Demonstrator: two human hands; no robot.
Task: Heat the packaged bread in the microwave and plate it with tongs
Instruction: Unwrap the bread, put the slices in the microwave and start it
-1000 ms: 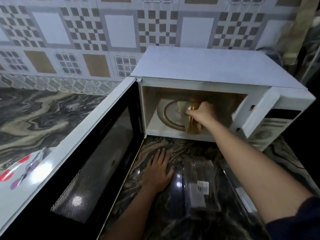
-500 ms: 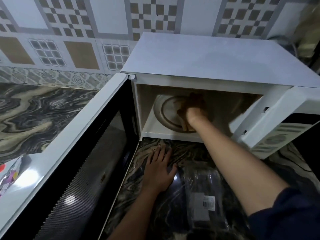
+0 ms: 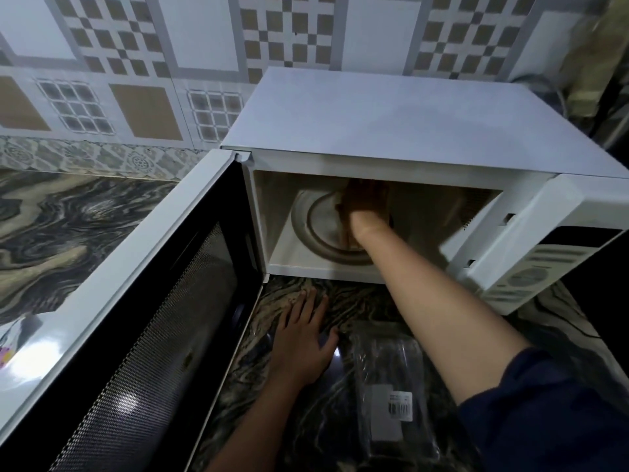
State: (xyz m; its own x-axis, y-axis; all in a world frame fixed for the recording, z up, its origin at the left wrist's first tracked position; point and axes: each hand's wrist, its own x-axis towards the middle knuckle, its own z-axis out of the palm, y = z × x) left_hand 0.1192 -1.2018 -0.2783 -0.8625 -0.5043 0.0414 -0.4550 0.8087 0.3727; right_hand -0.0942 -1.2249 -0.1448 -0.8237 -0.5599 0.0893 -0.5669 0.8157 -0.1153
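Kitchen, probably a home one. White microwave [image 3: 391,124] sits on a dark swirled stone countertop [image 3: 68,226], with a patterned tile backsplash [image 3: 143,46] behind it. Right edge too dark to read.

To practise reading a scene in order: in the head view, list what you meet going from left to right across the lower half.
The open microwave door → left hand → clear plastic package → control panel.
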